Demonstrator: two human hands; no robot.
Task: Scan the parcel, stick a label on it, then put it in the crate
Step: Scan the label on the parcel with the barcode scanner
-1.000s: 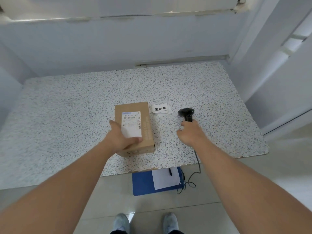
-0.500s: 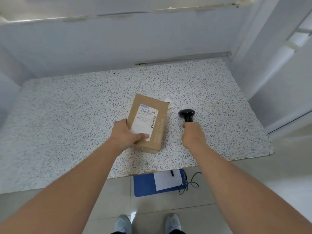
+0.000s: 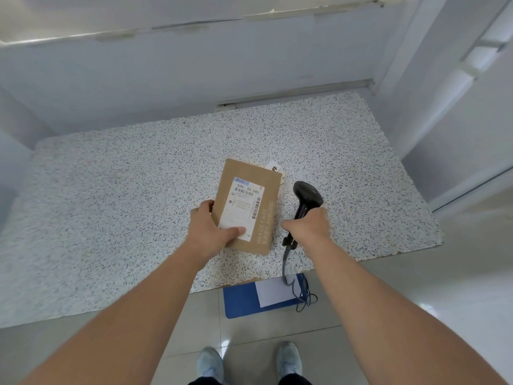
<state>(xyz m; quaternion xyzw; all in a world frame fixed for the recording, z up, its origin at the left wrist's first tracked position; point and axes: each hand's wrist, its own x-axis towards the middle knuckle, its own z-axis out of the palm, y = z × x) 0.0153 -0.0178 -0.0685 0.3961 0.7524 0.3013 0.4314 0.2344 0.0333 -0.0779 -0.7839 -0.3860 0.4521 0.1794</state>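
While my left hand (image 3: 212, 232) grips the cardboard parcel (image 3: 248, 207) tilted above the speckled counter (image 3: 111, 204), thumb on its shipping label (image 3: 244, 208); my right hand (image 3: 309, 225), closed round the barcode scanner (image 3: 306, 200), should aim at the barcode squarely.

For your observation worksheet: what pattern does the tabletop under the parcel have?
A speckled tabletop: white with small dark flecks, clearest in the head view.

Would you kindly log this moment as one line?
stage: scan | left hand: holds parcel | right hand: grips scanner | label: unstuck
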